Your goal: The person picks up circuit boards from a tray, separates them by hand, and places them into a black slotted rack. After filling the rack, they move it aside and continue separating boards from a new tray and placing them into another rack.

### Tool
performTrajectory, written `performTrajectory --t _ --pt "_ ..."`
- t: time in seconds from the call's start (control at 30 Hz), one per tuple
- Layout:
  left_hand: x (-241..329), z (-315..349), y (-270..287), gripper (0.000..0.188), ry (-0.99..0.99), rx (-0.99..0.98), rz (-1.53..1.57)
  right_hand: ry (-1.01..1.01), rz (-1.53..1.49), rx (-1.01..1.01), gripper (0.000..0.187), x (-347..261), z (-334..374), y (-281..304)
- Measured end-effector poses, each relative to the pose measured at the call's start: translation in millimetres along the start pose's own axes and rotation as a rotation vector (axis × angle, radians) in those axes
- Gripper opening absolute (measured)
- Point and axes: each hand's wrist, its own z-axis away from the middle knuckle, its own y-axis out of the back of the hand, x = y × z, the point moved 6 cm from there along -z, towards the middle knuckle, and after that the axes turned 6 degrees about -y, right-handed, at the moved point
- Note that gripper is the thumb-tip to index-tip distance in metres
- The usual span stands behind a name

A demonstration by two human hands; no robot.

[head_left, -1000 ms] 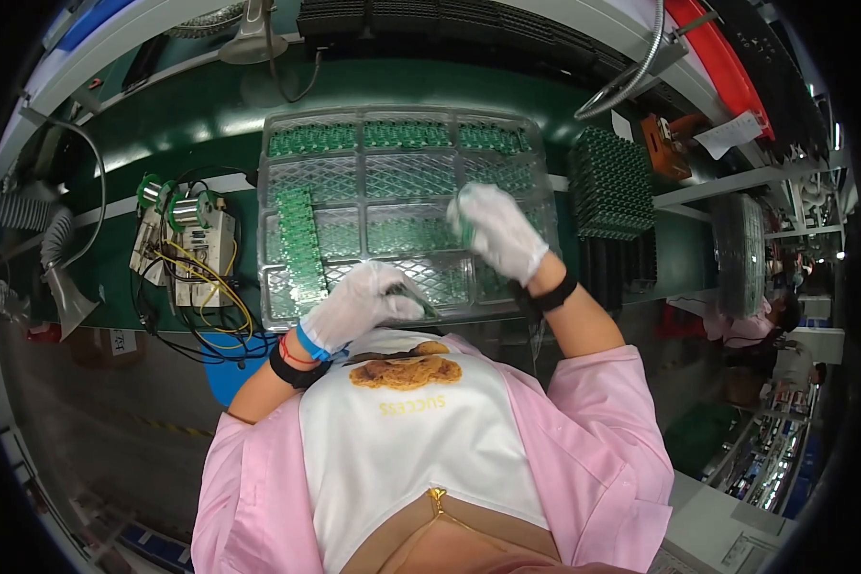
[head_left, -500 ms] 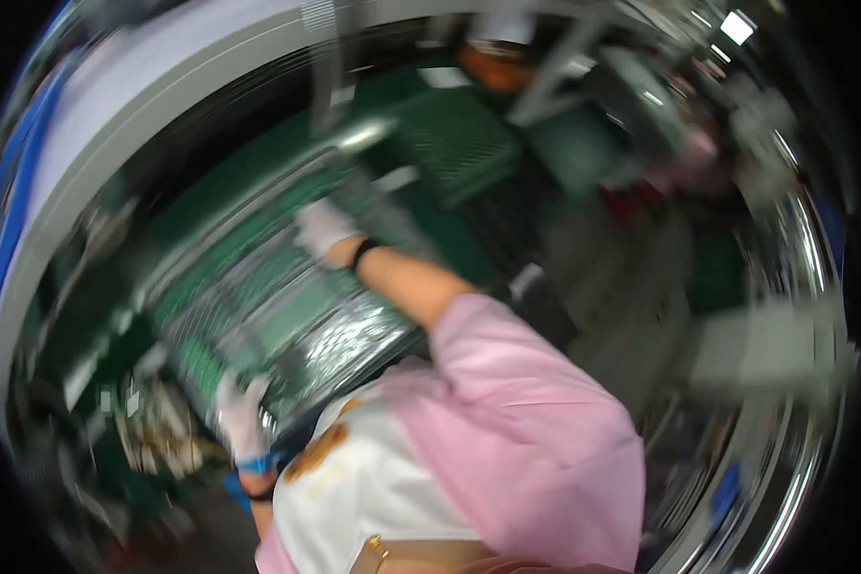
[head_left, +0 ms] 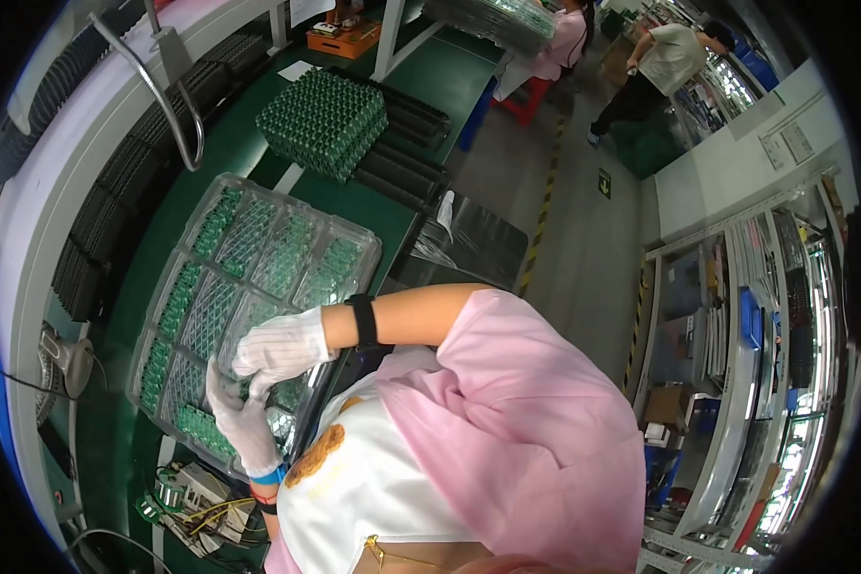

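Observation:
A large clear plastic tray (head_left: 377, 251) with compartments lies on the green bench, holding small green circuit boards (head_left: 167, 298). Both my hands wear white gloves and meet over the tray's near part. My right hand (head_left: 282, 346) is closed, its fingers bent down and its knuckles covering whatever they grip. Just below it, my left hand (head_left: 243, 423) has thumb and forefinger apart in a V, the forefinger's tip close to the right fingers. Nothing shows clearly in the left hand.
A stack of green circuit-board panels (head_left: 323, 120) stands beyond the tray, beside black racks (head_left: 397, 174). A bent metal pipe (head_left: 184, 115) hangs at upper left. Wires and small parts (head_left: 206, 502) lie at lower left. Two people are farther off; shelves (head_left: 708, 383) line the right.
The view has swung and is now sharp. My right hand has come from the tray's far part to beside my left hand. The left hand stays over the near part.

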Motion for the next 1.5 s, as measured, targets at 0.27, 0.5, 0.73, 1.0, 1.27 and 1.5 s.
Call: performTrajectory --t 0.27,0.5,0.73,1.0,1.27,1.5 --pt "43 9 -27 0.021 -0.8 -0.481 -0.444 0.246 0.23 0.119 0.027 -9 42 19" --pt "20 -6 -53 0.026 -0.449 -0.336 -0.261 -0.377 -0.753 -0.202 0.021 45 32 52" --pt "-41 0 -26 0.035 0.249 0.209 0.307 -0.445 0.039 0.35 0.024 257 -80 126" --pt "-62 15 -9 0.042 0.197 0.363 0.072 -0.571 0.343 0.291 0.031 275 -110 103" --pt "-46 -20 -25 0.042 0.22 0.165 -0.189 -0.214 0.188 0.129 0.029 145 -71 86" --pt "-36 -31 -39 0.037 0.268 0.045 -0.114 0.622 0.463 0.068 0.017 79 -20 41"
